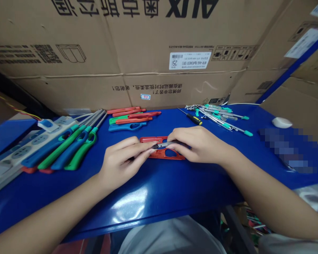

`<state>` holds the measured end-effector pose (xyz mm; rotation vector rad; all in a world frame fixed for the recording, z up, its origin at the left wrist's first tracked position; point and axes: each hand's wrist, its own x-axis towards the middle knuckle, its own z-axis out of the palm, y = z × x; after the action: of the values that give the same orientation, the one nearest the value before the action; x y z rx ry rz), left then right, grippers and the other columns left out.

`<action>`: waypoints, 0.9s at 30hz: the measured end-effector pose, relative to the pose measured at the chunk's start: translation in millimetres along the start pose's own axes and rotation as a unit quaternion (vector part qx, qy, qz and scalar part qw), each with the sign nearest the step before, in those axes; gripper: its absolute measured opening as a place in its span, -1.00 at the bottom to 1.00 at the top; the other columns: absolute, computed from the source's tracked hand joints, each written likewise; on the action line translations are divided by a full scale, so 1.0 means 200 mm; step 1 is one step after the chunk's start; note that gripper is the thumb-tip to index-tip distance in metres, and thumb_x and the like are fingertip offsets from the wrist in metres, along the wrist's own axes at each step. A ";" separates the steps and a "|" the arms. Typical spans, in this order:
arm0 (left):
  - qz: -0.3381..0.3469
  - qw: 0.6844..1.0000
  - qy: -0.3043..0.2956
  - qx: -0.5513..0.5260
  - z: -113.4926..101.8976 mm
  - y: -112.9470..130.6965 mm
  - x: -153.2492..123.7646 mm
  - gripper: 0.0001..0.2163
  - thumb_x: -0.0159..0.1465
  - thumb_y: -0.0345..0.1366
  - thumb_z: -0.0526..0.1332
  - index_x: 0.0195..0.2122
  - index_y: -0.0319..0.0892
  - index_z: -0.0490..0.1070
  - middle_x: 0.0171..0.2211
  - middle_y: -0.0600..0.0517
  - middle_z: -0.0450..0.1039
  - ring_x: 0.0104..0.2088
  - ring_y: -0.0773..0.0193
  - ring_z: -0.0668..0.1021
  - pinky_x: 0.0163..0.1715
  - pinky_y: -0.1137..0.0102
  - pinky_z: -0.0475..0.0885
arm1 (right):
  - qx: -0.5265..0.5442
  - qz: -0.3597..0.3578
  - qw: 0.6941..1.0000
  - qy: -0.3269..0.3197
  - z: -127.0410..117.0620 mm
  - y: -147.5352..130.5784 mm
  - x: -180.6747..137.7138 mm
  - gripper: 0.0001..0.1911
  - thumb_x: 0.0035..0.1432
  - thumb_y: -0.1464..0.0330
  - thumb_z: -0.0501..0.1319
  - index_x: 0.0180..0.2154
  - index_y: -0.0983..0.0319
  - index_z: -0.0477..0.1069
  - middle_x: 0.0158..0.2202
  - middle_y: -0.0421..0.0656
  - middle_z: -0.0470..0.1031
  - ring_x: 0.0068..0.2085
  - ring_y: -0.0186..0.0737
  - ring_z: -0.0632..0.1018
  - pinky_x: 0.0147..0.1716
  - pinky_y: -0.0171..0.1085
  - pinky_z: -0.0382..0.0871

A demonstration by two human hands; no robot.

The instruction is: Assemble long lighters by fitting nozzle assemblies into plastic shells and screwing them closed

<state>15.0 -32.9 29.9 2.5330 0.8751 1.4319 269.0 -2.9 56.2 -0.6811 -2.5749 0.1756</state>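
Note:
Both hands meet over the middle of the blue table, closed on a short grey metal tube (163, 144) with a black end. The thumb and fingers of my left hand (125, 155) pinch its black end. From the other side, my right hand (197, 144) grips the grey part, hiding much of it. Just beneath them lie red lighter handle shells (163, 155), their hollow inner sides facing up, partly covered by my fingers. Behind my left hand rest several red, green and blue handle shells (128, 126). A black and yellow screwdriver (194, 119) lies behind my right hand.
Several long-necked lighters (78, 150) lie at left against a white power strip (37, 141). Metal rods with green ends (219, 118) are heaped at back right. A white object (281, 122) sits farther right. A large cardboard box (95, 63) walls the back.

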 end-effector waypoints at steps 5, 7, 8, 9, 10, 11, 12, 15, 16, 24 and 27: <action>-0.001 1.000 -0.013 0.010 0.01 0.00 0.00 -0.82 0.34 -0.44 0.30 -0.08 -0.17 0.64 -0.49 0.09 0.45 -0.51 0.41 0.46 -0.49 0.51 0.40 | -0.037 -0.016 0.999 -0.015 0.02 0.00 0.00 -0.74 0.48 0.31 0.00 -0.14 0.26 0.42 -0.23 -0.09 0.57 -0.31 -0.26 0.51 -0.30 -0.30 0.30; 0.003 1.000 -0.015 0.018 0.01 0.00 -0.01 -0.83 0.34 -0.43 0.30 -0.08 -0.17 0.63 -0.49 0.09 0.45 -0.50 0.41 0.47 -0.48 0.51 0.41 | -0.049 -0.023 0.998 -0.014 0.03 0.00 0.00 -0.73 0.48 0.32 -0.01 -0.14 0.26 0.42 -0.24 -0.10 0.57 -0.32 -0.27 0.50 -0.31 -0.30 0.28; 0.005 1.000 -0.016 0.020 0.01 0.00 -0.01 -0.83 0.34 -0.42 0.30 -0.08 -0.17 0.63 -0.48 0.09 0.45 -0.50 0.41 0.47 -0.48 0.51 0.41 | -0.056 -0.027 0.998 -0.013 0.03 0.00 0.00 -0.73 0.48 0.32 -0.01 -0.14 0.26 0.42 -0.25 -0.10 0.56 -0.32 -0.27 0.50 -0.32 -0.30 0.28; 0.007 1.000 -0.016 0.020 0.01 0.00 -0.01 -0.83 0.34 -0.42 0.31 -0.08 -0.18 0.63 -0.48 0.09 0.45 -0.50 0.41 0.47 -0.47 0.51 0.41 | -0.062 -0.032 0.997 -0.012 0.03 0.00 0.00 -0.72 0.48 0.32 -0.02 -0.14 0.27 0.43 -0.26 -0.10 0.56 -0.33 -0.26 0.50 -0.33 -0.30 0.28; 0.009 1.000 -0.015 0.020 0.01 -0.01 -0.01 -0.84 0.33 -0.43 0.32 -0.08 -0.19 0.63 -0.48 0.09 0.45 -0.50 0.41 0.47 -0.47 0.51 0.41 | -0.070 -0.036 0.997 -0.013 0.03 0.00 0.00 -0.72 0.49 0.32 -0.02 -0.15 0.27 0.43 -0.27 -0.10 0.56 -0.33 -0.26 0.50 -0.33 -0.30 0.28; 0.010 1.000 -0.014 0.020 0.01 -0.01 -0.01 -0.84 0.33 -0.43 0.32 -0.08 -0.19 0.63 -0.48 0.09 0.44 -0.50 0.41 0.46 -0.46 0.51 0.41 | -0.077 -0.040 0.996 -0.012 0.03 0.00 0.00 -0.71 0.49 0.32 -0.02 -0.15 0.27 0.43 -0.28 -0.10 0.56 -0.33 -0.26 0.50 -0.34 -0.31 0.27; 0.010 1.000 -0.014 0.020 0.01 -0.01 -0.01 -0.84 0.33 -0.43 0.33 -0.08 -0.19 0.63 -0.48 0.10 0.44 -0.50 0.41 0.46 -0.46 0.51 0.42 | -0.082 -0.044 0.996 -0.009 0.03 0.00 0.00 -0.71 0.49 0.32 -0.02 -0.15 0.27 0.43 -0.28 -0.10 0.56 -0.33 -0.26 0.50 -0.34 -0.31 0.27; 0.003 1.000 -0.016 0.020 0.01 0.00 -0.01 -0.84 0.34 -0.41 0.32 -0.08 -0.16 0.63 -0.48 0.10 0.45 -0.50 0.41 0.47 -0.45 0.51 0.43 | -0.090 -0.053 0.994 0.007 0.03 0.00 0.00 -0.70 0.50 0.29 -0.03 -0.15 0.26 0.43 -0.27 -0.09 0.57 -0.31 -0.26 0.51 -0.34 -0.31 0.28; 0.000 1.000 -0.016 0.020 0.01 0.00 -0.01 -0.84 0.34 -0.40 0.31 -0.08 -0.15 0.64 -0.48 0.10 0.46 -0.51 0.41 0.47 -0.45 0.51 0.44 | -0.091 -0.055 0.994 0.012 0.03 -0.01 0.00 -0.70 0.50 0.28 -0.02 -0.15 0.26 0.43 -0.27 -0.09 0.57 -0.31 -0.26 0.52 -0.34 -0.31 0.28; -0.020 1.000 -0.010 -0.003 0.02 0.00 -0.01 -0.85 0.33 -0.41 0.32 -0.12 -0.14 0.65 -0.50 0.10 0.48 -0.54 0.42 0.46 -0.53 0.52 0.39 | -0.105 -0.056 0.993 0.016 0.05 -0.01 0.00 -0.71 0.48 0.29 0.00 -0.17 0.28 0.44 -0.28 -0.08 0.57 -0.31 -0.25 0.53 -0.36 -0.30 0.27; -0.022 0.999 -0.017 -0.019 0.03 0.00 0.00 -0.88 0.30 -0.43 0.34 -0.17 -0.16 0.65 -0.49 0.10 0.49 -0.54 0.42 0.46 -0.52 0.52 0.39 | -0.097 -0.049 0.994 0.005 0.04 0.00 0.00 -0.71 0.48 0.30 0.01 -0.17 0.28 0.45 -0.27 -0.08 0.57 -0.30 -0.23 0.53 -0.33 -0.30 0.28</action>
<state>19.4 -32.5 26.5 2.4865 0.8833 1.3748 265.2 -4.0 48.5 -0.6186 -2.6312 -0.1116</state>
